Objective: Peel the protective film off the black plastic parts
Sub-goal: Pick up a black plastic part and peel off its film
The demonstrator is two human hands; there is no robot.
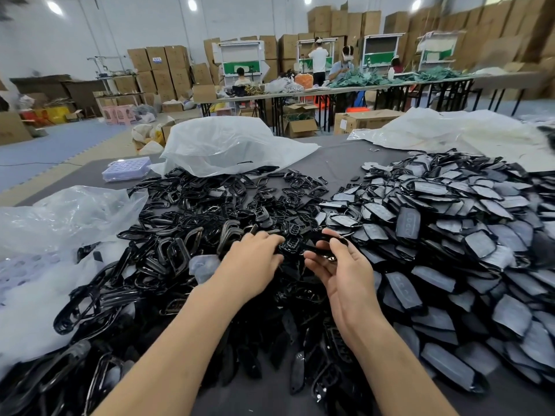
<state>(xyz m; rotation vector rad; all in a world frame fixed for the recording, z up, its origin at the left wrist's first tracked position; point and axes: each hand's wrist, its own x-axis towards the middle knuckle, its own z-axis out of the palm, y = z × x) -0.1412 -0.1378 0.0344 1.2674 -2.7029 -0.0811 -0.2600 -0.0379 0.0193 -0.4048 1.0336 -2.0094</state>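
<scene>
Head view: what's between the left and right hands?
A black plastic part spans the gap, gripped by the left hand and pinched by the right hand, over the heap of black parts; the head view shows it.

Brightly, evenly lit by round ceiling lamps point(54, 6), with soft shadows, glints on the black plastic parts point(192, 244), wide-angle bending at the edges and blur in the upper right corner.
</scene>
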